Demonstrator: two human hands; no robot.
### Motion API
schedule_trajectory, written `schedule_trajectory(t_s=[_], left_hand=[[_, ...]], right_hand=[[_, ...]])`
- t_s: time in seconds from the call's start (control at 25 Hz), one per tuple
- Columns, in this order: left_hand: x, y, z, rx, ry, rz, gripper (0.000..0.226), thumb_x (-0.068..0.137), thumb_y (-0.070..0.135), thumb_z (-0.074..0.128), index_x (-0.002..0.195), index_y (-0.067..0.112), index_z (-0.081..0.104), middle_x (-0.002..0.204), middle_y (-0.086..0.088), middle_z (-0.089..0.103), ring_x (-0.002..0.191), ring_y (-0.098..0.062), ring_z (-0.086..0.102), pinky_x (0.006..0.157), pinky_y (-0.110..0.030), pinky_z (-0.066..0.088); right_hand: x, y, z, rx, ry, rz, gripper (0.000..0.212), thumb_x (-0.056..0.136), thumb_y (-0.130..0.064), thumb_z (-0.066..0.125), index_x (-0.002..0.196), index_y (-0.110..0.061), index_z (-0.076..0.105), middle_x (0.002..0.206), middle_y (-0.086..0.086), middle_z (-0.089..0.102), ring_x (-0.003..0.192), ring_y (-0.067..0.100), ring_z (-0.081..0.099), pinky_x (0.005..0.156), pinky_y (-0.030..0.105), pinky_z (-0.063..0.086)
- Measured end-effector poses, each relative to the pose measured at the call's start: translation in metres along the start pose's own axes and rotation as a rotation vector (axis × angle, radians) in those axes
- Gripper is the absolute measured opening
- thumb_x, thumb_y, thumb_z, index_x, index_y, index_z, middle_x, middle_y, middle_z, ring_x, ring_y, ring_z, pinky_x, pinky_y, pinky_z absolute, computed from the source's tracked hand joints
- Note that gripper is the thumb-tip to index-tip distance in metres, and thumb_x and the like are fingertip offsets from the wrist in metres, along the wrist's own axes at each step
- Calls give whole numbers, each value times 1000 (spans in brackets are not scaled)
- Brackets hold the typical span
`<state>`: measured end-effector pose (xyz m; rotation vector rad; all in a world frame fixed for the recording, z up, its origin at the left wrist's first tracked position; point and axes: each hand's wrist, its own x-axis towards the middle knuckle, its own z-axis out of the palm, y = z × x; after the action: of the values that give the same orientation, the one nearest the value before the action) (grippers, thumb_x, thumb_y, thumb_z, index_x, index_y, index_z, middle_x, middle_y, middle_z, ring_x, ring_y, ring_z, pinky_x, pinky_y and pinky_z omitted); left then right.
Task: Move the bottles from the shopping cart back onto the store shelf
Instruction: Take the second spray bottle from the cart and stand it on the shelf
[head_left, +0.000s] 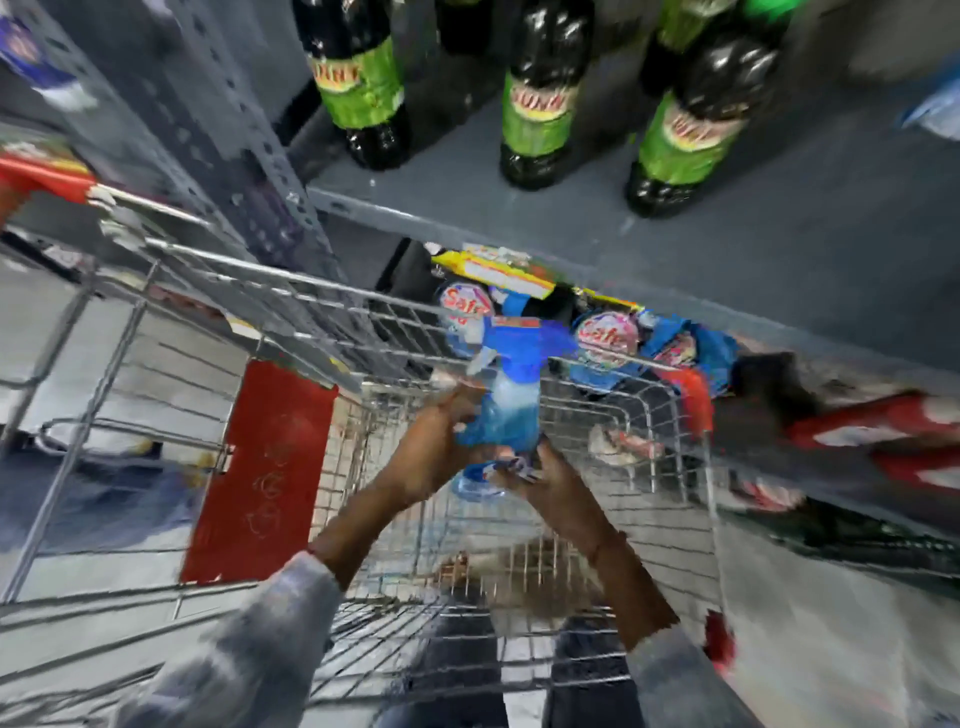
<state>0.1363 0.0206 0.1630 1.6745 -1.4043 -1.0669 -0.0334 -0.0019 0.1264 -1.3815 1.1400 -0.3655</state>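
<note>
A clear spray bottle of blue liquid with a blue trigger head is held above the wire shopping cart, near its far rim. My left hand grips the bottle's side. My right hand cups its base from below. The grey store shelf lies just beyond the cart and carries three dark soda bottles with green labels. The frame is motion-blurred.
Under the grey shelf stand blue bottles with round "Safe" caps and a yellow pack. A red panel hangs on the cart's left side. A perforated grey upright rises on the left. Red items sit at right.
</note>
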Motion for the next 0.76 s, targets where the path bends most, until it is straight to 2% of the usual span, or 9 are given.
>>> schedule_trajectory(t_s=[0.08, 0.16, 0.28, 0.32, 0.4, 0.48, 0.6, 0.72, 0.76], left_hand=[[6, 74, 8, -6, -3, 144, 40, 60, 22, 80, 94, 28, 59, 92, 8, 62, 83, 9, 57, 77, -5, 45], [15, 136, 21, -27, 8, 247, 40, 61, 22, 81, 94, 29, 59, 89, 4, 63, 84, 3, 58, 80, -7, 45], [41, 226, 63, -173, -31, 329, 39, 63, 15, 81, 96, 28, 65, 97, -7, 68, 92, -10, 62, 85, -30, 52], [54, 253, 79, -195, -40, 363, 35, 65, 14, 80, 97, 23, 66, 100, -16, 68, 93, -13, 61, 86, -35, 51], [83, 300, 111, -232, -72, 412, 32, 69, 10, 77, 99, 14, 67, 105, -23, 67, 95, -15, 60, 88, -34, 51], [110, 332, 140, -237, -122, 413, 35, 71, 5, 74, 105, 6, 65, 110, -21, 67, 99, -19, 60, 94, -37, 49], [144, 356, 174, -271, -183, 343, 39, 73, -2, 71, 111, -5, 60, 117, -20, 64, 102, -24, 61, 98, -43, 49], [170, 362, 194, -302, -183, 256, 43, 75, -5, 68, 116, -5, 56, 124, -26, 60, 109, -30, 60, 101, -45, 47], [177, 362, 198, -303, -182, 236, 44, 75, -4, 68, 117, -4, 56, 125, -26, 59, 112, -33, 59, 101, -47, 47]], right_hand=[[-28, -34, -49, 58, 71, -99, 35, 81, 4, 64, 113, -3, 51, 109, 18, 64, 100, 23, 60, 93, 33, 49], [-52, -62, -95, 73, 148, -163, 36, 82, 0, 64, 113, -12, 49, 114, 16, 62, 107, 30, 60, 98, 44, 47], [-89, -92, -185, -114, 352, -303, 39, 83, -20, 66, 114, -2, 50, 112, 17, 64, 104, 30, 61, 91, 36, 46], [-95, -98, -215, -185, 436, -341, 39, 85, -18, 64, 114, 2, 48, 113, 21, 63, 105, 32, 60, 90, 36, 44], [-99, -105, -271, -223, 532, -366, 37, 88, -9, 58, 119, 7, 44, 122, 27, 56, 114, 36, 54, 102, 41, 40], [-92, -108, -312, -179, 577, -370, 33, 88, -3, 56, 116, 8, 43, 120, 30, 54, 113, 40, 53, 102, 46, 40], [-73, -105, -361, -178, 635, -349, 34, 88, -6, 57, 116, 4, 44, 119, 25, 58, 109, 37, 57, 88, 33, 43], [-51, -100, -389, -159, 571, -310, 44, 88, -11, 58, 126, 1, 39, 127, 25, 56, 115, 39, 54, 97, 49, 43], [-45, -98, -394, -150, 558, -288, 44, 89, -14, 58, 126, 0, 39, 127, 24, 56, 115, 39, 54, 97, 48, 44]])
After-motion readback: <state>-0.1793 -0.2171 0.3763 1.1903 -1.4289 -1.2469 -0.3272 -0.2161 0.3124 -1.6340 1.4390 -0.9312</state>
